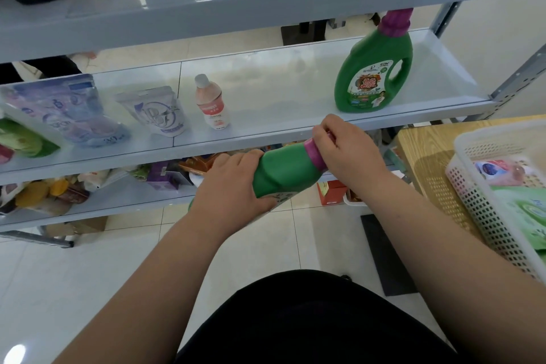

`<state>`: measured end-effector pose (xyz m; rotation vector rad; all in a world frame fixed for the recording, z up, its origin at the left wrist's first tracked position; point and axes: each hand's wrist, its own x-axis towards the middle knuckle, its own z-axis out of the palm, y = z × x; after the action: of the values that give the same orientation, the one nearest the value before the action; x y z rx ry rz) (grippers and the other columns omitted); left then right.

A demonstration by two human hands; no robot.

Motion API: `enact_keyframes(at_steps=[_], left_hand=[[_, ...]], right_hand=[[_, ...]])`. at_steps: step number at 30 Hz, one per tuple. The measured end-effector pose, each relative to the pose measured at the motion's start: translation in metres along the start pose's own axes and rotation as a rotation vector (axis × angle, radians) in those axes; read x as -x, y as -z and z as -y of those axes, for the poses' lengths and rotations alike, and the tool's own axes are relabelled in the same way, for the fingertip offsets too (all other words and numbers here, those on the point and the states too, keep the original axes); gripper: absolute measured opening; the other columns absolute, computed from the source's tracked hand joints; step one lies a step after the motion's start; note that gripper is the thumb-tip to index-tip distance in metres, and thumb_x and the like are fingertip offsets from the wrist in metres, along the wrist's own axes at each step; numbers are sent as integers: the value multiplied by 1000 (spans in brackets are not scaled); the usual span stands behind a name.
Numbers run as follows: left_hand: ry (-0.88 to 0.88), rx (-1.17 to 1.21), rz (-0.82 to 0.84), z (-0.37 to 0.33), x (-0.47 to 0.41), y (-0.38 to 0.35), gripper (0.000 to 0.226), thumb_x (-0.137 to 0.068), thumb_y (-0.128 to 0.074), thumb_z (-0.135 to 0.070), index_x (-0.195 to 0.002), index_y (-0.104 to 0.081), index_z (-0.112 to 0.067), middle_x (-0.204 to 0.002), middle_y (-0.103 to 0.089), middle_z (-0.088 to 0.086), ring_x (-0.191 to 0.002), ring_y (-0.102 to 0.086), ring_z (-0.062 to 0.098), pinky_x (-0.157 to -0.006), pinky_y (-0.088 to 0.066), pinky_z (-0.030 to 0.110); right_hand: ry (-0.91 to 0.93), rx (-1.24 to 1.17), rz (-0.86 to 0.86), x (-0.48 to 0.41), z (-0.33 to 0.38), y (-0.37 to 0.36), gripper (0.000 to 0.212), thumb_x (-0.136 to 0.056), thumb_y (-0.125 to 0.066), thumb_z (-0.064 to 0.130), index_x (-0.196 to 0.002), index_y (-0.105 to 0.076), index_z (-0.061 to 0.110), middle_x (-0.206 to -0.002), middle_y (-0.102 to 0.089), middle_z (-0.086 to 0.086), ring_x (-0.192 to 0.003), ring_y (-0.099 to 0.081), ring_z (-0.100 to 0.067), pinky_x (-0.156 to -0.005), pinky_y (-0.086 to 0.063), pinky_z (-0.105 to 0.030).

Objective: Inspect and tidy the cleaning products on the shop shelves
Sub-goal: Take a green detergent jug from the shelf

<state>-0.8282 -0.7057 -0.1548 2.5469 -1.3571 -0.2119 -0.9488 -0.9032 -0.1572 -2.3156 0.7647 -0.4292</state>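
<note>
Green detergent bottle (283,171) tilted before middle shelf (266,133), left hand (233,183) fingers clamped round body, right hand (348,148) fingers closed over purple cap (313,154). Likely heavy, slick plastic; grip body.

The middle shelf (266,130) carries, left to right, a green pack (23,139), a large pouch (62,109), a small pouch (156,111), a pink bottle (211,103) and, well apart, a green jug (376,68), all upright. The top shelf (266,0) holds four containers. The bottom shelf (118,201) holds jumbled packets. A white basket (484,204) sits on the table (419,151).
</note>
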Motion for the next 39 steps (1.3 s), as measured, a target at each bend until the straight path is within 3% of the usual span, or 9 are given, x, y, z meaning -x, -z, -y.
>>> enact_keyframes(at_steps=[5,8,10,13,18,25,30,36,39], left_hand=[[64,376,77,3,-24,16,86,-73,-83,-50,-146,-41,-38,-128,-45,-10,-115,-44,9,-95,-35,27],[105,690,89,-15,-37,13,57,-80,-76,-55,-130,-50,-49,-116,-61,-17,-107,-60,7,-91,-49,33],[107,846,93,-37,-46,8,38,-85,-66,-55,-120,-50,-51,-106,-63,-27,-96,-64,-5,-84,-53,25],[127,961,181,-64,-61,-12,33,-100,-54,-46,-133,-53,-45,-115,-65,-20,-96,-63,-11,-89,-54,22],[92,924,398,-125,-87,-48,62,-85,-60,-63,-144,-44,-51,-134,-64,-14,-114,-68,11,-101,-54,44],[-28,949,503,-250,-138,-88,33,-104,-53,-37,-130,-51,-57,-122,-70,-15,-103,-72,6,-84,-60,30],[-71,864,575,-336,-168,-122,45,-94,-54,-52,-137,-46,-60,-134,-64,-11,-109,-70,17,-96,-56,51],[-204,776,659,-397,-198,-157,35,-92,-44,-47,-112,-47,-76,-133,-58,-7,-115,-64,18,-99,-53,49],[-233,678,711,-413,-225,-172,34,-95,-47,-46,-125,-47,-62,-130,-59,-3,-108,-65,17,-89,-55,41]], right_hand=[[-307,-612,169,32,-21,-5,41,-98,-47,63,-131,-47,39,-124,-61,11,-115,-61,-12,-106,-48,-48],[-445,-763,171,66,-40,-21,44,-88,-62,66,-128,-51,52,-123,-69,8,-114,-67,-19,-104,-51,-52],[-535,-976,0,82,-46,-23,19,-99,-59,47,-118,-59,49,-117,-73,-3,-104,-73,-28,-94,-57,-53],[-637,-1149,-228,93,-62,-5,18,-106,-50,30,-109,-66,39,-109,-70,-17,-91,-72,-30,-87,-60,-52],[-707,-1209,-465,98,-118,45,20,-106,-52,28,-104,-70,37,-115,-68,-24,-99,-66,-34,-95,-55,-61],[-740,-1167,-583,121,-207,126,22,-104,-56,32,-126,-60,31,-95,-74,-10,-83,-74,-24,-74,-62,-43],[-824,-1064,-596,151,-262,171,67,-78,-71,58,-135,-50,31,-103,-73,0,-92,-75,-24,-89,-60,-50],[-856,-1005,-726,167,-305,182,114,-56,-87,68,-150,-26,51,-146,-54,2,-119,-66,-27,-96,-56,-55],[-935,-845,-738,157,-320,183,123,-49,-82,81,-152,-23,49,-149,-51,4,-123,-62,-24,-98,-55,-54]])
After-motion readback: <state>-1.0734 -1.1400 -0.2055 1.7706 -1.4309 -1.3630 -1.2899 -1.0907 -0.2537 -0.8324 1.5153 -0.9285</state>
